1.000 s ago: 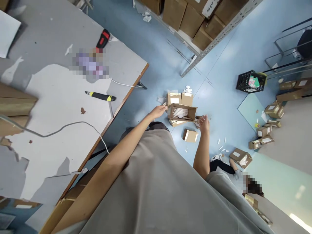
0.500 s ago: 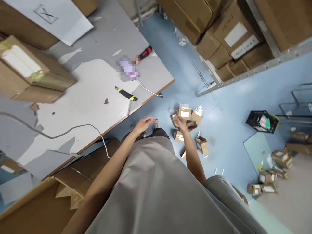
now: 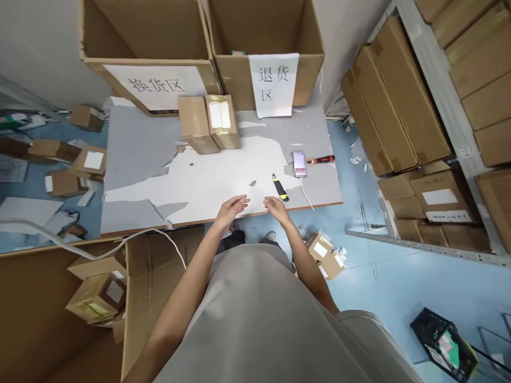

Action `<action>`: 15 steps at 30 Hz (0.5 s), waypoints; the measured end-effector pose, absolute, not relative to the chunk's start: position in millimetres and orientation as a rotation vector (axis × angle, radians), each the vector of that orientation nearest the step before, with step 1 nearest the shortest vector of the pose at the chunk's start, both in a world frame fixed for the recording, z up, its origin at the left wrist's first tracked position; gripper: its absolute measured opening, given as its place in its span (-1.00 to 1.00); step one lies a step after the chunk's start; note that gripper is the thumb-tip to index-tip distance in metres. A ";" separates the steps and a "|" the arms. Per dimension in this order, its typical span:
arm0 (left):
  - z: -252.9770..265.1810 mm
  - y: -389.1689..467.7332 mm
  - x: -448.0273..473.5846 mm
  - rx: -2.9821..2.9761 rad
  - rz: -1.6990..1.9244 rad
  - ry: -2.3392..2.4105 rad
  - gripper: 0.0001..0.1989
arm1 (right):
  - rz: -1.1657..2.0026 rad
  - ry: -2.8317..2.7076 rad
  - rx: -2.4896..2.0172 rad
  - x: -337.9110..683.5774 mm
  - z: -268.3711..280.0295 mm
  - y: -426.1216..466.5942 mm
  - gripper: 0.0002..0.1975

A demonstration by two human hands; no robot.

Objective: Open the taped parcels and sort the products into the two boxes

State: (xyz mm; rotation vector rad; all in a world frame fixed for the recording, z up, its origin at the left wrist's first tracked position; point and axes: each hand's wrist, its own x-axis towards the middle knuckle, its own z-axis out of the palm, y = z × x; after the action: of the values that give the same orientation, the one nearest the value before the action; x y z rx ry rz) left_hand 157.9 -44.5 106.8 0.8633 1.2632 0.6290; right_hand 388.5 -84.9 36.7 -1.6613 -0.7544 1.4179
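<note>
My left hand [image 3: 232,209] hovers by the front edge of the table [image 3: 131,159], fingers loosely apart and holding nothing. My right hand [image 3: 277,207] is a short way to its right, also open, its fingers curved toward the left one. Nearest to it on the table lies a black and yellow utility knife [image 3: 280,188]. Farther right are a phone [image 3: 299,164] with a white cable [image 3: 306,194] and a red and black cutter [image 3: 321,159]. Two taped cardboard boxes [image 3: 208,123] stand side by side toward the back of the table.
Two large open cartons [image 3: 147,96] with paper signs stand along the table's back. A big open carton [image 3: 35,314] holding small boxes is at lower left. Shelving with boxes [image 3: 399,101] rises at right. More boxes [image 3: 321,249] and a black crate [image 3: 443,343] sit on the floor.
My view has swung left to face the table. Both hands have come over to its front edge and closer together, still empty. Tools and phone lie as before.
</note>
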 end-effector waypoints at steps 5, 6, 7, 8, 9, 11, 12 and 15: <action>106.8 5.0 106.9 0.785 0.809 1.284 -0.09 | 1.352 -0.994 -1.649 326.1 50.6 -23.4 -0.75; 106.0 15.3 96.6 0.779 0.842 1.282 -0.11 | 1.340 -1.031 -1.653 315.2 53.2 -12.0 -0.74; 105.0 25.7 86.0 0.776 0.872 1.279 -0.15 | 1.329 -1.062 -1.657 304.9 55.8 -0.5 -0.73; 103.8 36.2 75.1 0.777 0.897 1.277 -0.20 | 1.318 -1.089 -1.662 295.1 58.4 11.2 -0.72; 102.4 46.8 64.1 0.779 0.920 1.278 -0.26 | 1.306 -1.112 -1.668 285.7 60.9 23.1 -0.71; 99.1 68.8 42.9 0.776 0.961 1.296 -0.37 | 1.283 -1.142 -1.678 267.9 65.8 47.5 -0.69; 97.1 80.5 33.6 0.770 0.976 1.312 -0.42 | 1.275 -1.150 -1.680 259.4 68.0 60.0 -0.68; 89.5 118.9 14.3 0.756 0.995 1.352 -0.45 | 1.248 -1.157 -1.665 236.6 72.8 98.3 -0.59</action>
State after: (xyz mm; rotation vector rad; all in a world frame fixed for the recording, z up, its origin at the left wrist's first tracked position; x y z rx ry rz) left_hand 14.3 118.9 89.5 0.7562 1.3522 0.9954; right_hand 236.6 98.3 72.8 -1.6650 -1.1575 1.2480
